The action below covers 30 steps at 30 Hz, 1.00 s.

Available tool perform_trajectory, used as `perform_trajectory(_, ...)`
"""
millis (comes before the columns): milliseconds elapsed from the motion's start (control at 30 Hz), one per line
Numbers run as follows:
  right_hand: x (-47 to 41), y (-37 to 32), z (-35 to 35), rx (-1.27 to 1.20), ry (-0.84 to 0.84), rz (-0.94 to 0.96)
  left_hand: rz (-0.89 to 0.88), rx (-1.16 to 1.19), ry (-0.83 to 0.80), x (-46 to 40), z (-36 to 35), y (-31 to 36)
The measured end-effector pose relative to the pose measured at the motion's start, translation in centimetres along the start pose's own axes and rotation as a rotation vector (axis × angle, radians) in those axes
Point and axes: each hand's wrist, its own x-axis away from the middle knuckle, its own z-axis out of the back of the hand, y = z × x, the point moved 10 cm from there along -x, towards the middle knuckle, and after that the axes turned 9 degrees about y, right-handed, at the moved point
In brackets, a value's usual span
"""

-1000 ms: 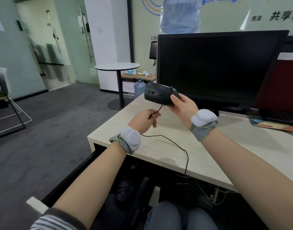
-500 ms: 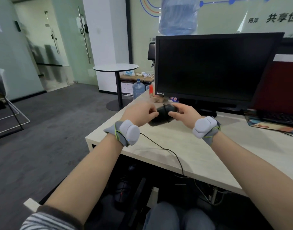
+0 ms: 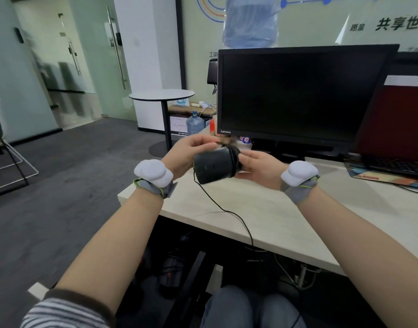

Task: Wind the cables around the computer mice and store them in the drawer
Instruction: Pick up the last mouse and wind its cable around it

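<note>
Trailing slack cable (image 3: 236, 216) across the worktop (image 3: 262, 209) edge, left hand (image 3: 186, 153) pinching it above the mouse (image 3: 215, 166) gripped in right hand (image 3: 257, 165) before the monitor (image 3: 297, 95): best kept taut, turns laid snugly side by side.

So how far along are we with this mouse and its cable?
Done: a few turns of cable already circle the black mouse. In hand: the right hand grips the mouse at the wound end, while the left hand pinches the cable above it, mid-wrap. Left: a long loose run trails across the desk and over its edge, so winding is unfinished, and the mouse is not yet stored.
</note>
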Motion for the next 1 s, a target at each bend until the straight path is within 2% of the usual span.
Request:
perform_trajectory(67,-0.2,-0.4,-0.4,-0.161,0.035,-0.004,0.057,0.174,0.107,0.1,0.6,-1.0)
perform_trajectory(100,-0.4,-0.5,-0.6,-0.212,0.057,-0.004,0.095,0.189,0.198,0.3,1.1,-1.9)
perform_trajectory(167,-0.9,-0.6,-0.9,-0.290,0.133,0.000,0.154,0.100,0.337,0.5,1.5,-3.5)
perform_trajectory(200,-1.2,-0.6,-0.8,-0.323,0.193,0.006,0.159,0.016,0.346,0.5,1.2,-4.0)
perform_trajectory(267,-1.8,-0.4,-0.1,-0.338,0.335,0.030,0.151,-0.182,0.273,0.5,0.1,-4.6)
perform_trajectory(367,-2.1,-0.4,1.7,-0.232,0.514,0.045,0.141,-0.499,0.117,1.0,-1.1,-4.6)
perform_trajectory(467,-2.1,-0.4,3.1,0.089,0.606,0.073,0.093,-0.860,-0.007,1.2,-1.7,-4.3)
perform_trajectory(533,-2.0,-0.6,3.6,0.278,0.638,0.112,0.169,-0.908,-0.135,1.7,-2.3,-4.8)
perform_trajectory(633,-1.8,-1.3,3.5,0.675,0.611,0.197,0.258,-0.901,-0.259,2.1,-2.3,-4.6)
perform_trajectory(733,-1.6,-1.2,3.0,0.910,0.514,0.238,0.184,-1.005,-0.217,1.4,-0.7,-3.1)
perform_trajectory(867,-1.5,-0.2,2.2,0.763,0.305,0.195,-0.069,-0.928,-0.067,0.3,0.2,-0.1)
perform_trajectory(1000,-1.0,1.1,1.5,0.405,0.165,0.068,-0.207,-0.720,0.013,0.2,0.8,1.2)
